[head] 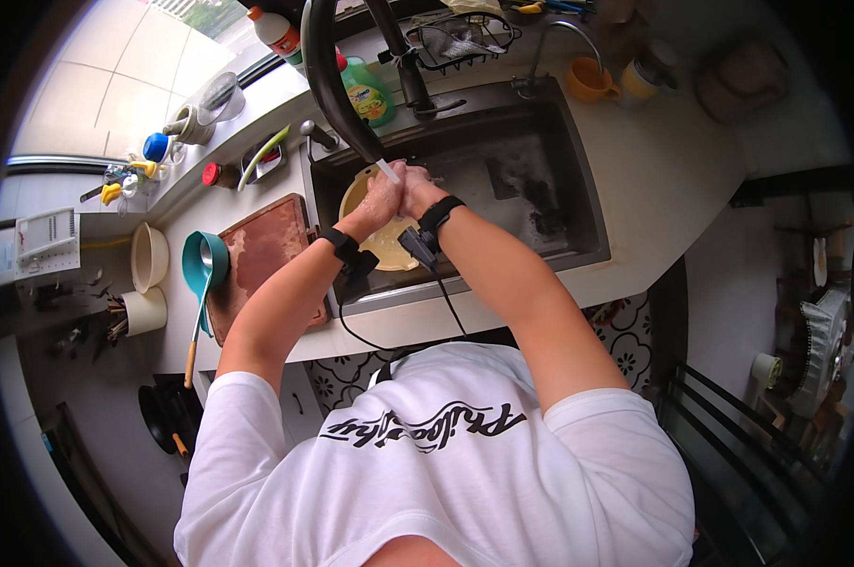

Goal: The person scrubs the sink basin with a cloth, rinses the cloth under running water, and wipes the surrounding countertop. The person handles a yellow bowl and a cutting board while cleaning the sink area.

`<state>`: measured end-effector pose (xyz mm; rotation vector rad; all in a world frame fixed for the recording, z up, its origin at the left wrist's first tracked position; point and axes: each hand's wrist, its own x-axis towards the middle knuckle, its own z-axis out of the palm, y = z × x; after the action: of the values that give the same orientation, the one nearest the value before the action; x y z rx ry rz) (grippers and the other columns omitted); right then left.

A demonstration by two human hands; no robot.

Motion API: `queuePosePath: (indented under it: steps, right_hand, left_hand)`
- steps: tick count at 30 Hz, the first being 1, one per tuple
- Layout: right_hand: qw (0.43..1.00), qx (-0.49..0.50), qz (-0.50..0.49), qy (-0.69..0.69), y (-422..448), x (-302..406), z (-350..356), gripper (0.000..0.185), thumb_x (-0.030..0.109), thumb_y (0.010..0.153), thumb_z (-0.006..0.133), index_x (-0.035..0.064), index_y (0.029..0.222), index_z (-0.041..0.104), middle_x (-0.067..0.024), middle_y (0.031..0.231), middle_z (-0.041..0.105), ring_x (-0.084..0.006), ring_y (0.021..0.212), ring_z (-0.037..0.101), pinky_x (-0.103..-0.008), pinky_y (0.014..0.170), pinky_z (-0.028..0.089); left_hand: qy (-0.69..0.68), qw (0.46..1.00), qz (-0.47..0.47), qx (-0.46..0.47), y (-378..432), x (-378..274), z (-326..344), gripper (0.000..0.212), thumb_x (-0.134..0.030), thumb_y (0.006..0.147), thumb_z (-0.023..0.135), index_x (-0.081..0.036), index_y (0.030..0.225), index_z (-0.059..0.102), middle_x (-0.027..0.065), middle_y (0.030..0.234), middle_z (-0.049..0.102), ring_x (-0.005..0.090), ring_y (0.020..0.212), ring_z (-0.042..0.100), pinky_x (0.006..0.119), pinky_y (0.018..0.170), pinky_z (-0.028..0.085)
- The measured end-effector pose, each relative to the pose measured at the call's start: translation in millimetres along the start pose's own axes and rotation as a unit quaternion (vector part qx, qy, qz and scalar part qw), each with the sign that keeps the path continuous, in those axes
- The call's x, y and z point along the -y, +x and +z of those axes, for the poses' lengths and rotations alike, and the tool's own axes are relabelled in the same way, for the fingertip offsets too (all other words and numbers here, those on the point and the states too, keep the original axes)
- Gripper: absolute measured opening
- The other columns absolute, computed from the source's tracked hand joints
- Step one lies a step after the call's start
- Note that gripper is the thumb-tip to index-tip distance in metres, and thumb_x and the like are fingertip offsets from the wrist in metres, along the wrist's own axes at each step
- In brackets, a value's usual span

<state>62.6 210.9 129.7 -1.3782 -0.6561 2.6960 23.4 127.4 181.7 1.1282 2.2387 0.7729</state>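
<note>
My left hand (382, 198) and my right hand (418, 187) are pressed together, wet and seemingly soapy, under the dark faucet (342, 127). A stream of water (388, 171) runs from the spout onto them. Below them a pale yellow plastic basin (391, 256) sits at the left side of the dark sink (588, 205). The fingers overlap, so whether anything lies between the palms is hidden. Each wrist carries a black strap with a small device, and cables hang from these. Whitish suds spread over the sink floor to the right.
Left of the sink lies a brown cutting board (264, 244), with a teal handled pot (218, 264) and a wooden-handled ladle (199, 333) at its edge. Behind the sink stand a green detergent bottle (367, 99) and a wire rack (462, 49). An orange mug (588, 79) stands at the back right.
</note>
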Motion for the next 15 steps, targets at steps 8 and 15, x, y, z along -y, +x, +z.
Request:
queuePosePath:
  steps: [8, 15]
  right_hand:
    - [0.892, -0.026, -0.023, -0.45, 27, -11, -14, 0.026, 0.03, 0.087, 0.064, 0.0099, 0.103, 0.066, -0.0118, 0.097, 0.07, -0.0251, 0.093, 0.067, -0.0373, 0.079, 0.054]
    - [0.571, 0.005, -0.174, -0.802, -4, -7, -30, 0.033, 0.035, 0.086, 0.064, 0.0116, 0.11, 0.066, -0.0092, 0.107, 0.069, -0.0246, 0.104, 0.064, -0.0383, 0.088, 0.051]
  left_hand:
    - [0.124, 0.934, 0.332, 0.047, 0, -13, -32, 0.032, -0.015, 0.084, 0.057, -0.006, 0.115, 0.06, 0.0148, 0.12, 0.064, 0.0358, 0.118, 0.056, 0.046, 0.106, 0.033]
    - [0.178, 0.877, 0.444, 0.058, 10, -31, -30, 0.034, -0.014, 0.073, 0.069, -0.004, 0.105, 0.065, 0.013, 0.098, 0.068, 0.0323, 0.096, 0.064, 0.054, 0.088, 0.047]
